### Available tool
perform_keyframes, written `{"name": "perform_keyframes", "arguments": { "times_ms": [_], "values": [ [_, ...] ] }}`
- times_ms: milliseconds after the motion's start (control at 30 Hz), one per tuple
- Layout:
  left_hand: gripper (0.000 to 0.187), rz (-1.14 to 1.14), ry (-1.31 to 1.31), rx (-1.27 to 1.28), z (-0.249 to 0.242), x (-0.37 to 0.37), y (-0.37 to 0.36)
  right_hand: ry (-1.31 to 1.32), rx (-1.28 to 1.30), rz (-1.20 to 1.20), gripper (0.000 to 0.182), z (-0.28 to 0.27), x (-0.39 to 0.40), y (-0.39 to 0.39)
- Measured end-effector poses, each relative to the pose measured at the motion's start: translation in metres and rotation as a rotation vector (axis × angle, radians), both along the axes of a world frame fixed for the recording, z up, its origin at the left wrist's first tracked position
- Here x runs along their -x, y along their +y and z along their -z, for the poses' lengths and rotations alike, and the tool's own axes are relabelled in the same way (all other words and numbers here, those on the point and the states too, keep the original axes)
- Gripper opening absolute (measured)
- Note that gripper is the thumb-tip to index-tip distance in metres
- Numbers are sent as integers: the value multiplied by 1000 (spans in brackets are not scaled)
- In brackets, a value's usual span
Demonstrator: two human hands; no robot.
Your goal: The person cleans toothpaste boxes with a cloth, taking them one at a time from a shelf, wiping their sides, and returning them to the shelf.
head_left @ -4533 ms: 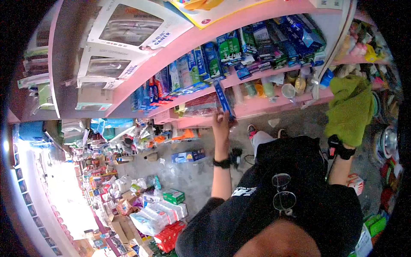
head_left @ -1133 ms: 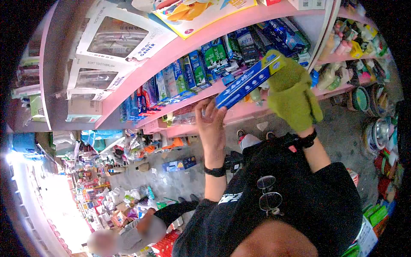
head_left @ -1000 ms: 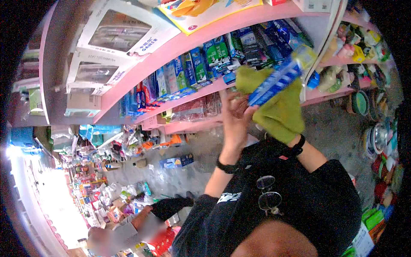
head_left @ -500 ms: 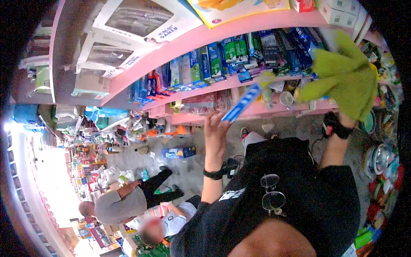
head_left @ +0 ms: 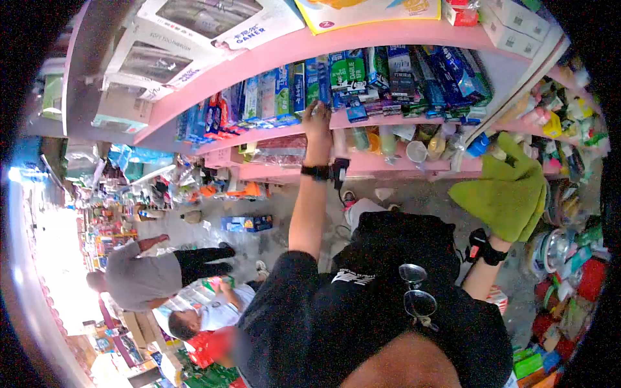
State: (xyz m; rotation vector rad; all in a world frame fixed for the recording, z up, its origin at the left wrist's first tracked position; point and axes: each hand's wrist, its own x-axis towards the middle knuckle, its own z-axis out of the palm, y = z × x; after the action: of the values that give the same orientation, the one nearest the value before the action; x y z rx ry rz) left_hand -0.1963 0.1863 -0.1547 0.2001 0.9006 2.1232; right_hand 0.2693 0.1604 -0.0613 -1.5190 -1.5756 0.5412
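Observation:
My left hand [head_left: 317,123] is at the front edge of the middle pink shelf, its bent fingers on the end of a blue-and-green toothpaste box [head_left: 313,81] standing in the row. Part of that box is hidden by the fingers. A green cloth [head_left: 508,187] hangs out over my right hand [head_left: 508,234], which grips it low on the right, apart from the shelf. The cloth covers most of that hand's fingers. Around my left hand, toothpaste boxes [head_left: 268,97] stand side by side, with darker blue boxes [head_left: 453,74] leaning further right.
Boxed toothbrushes [head_left: 213,19] lie on the shelf above. Bottles and cups [head_left: 417,150] stand on the lower shelf [head_left: 414,169]. A blue carton [head_left: 247,224] sits on the floor. Other people [head_left: 145,275] are at lower left. Piled goods [head_left: 563,252] crowd the right side.
My left hand has moved up to the shelf row with the blue box it held out in the air. My right hand has lowered the green cloth away from the shelf.

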Motion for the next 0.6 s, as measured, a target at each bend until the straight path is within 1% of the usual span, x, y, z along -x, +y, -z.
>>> {"name": "perform_keyframes", "arguments": {
  "times_ms": [33,67,100,133,167,200,233,300,333,367,433,467,500,567,600],
  "values": [
    [27,-30,305,230,24,18,16,5,-6,-4,46,1,-1,0],
    [29,-55,611,465,24,21,19,12,-9,-11,45,2,-2,0],
    [29,-58,602,463,28,21,15,15,-11,-15,45,2,0,0],
    [28,-148,758,576,33,20,7,25,-16,-20,45,2,-2,1],
    [28,-240,914,690,26,15,-4,28,-17,-26,45,4,-1,1],
    [33,-354,1122,797,12,13,-18,34,-18,-30,45,5,-1,1],
    [33,-360,1121,799,5,17,-24,40,-17,-37,45,7,2,1],
    [36,-733,1456,1003,0,31,-34,52,-9,-51,44,9,7,0],
    [42,-768,1578,981,11,48,-38,57,-7,-60,44,10,8,-1],
    [42,-768,1579,983,12,60,-38,59,-2,-69,44,11,9,-1],
    [46,-675,1818,1184,14,79,-35,62,8,-88,44,13,14,-5],
    [50,-742,1956,1206,13,85,-33,64,8,-97,44,13,16,-6],
    [50,-744,1956,1203,15,86,-31,65,11,-108,43,14,17,-7],
    [52,-690,1918,1371,15,82,-25,64,20,-128,43,17,21,-9],
    [52,-690,1915,1372,12,79,-24,68,21,-139,43,18,23,-10]
  ]
}}
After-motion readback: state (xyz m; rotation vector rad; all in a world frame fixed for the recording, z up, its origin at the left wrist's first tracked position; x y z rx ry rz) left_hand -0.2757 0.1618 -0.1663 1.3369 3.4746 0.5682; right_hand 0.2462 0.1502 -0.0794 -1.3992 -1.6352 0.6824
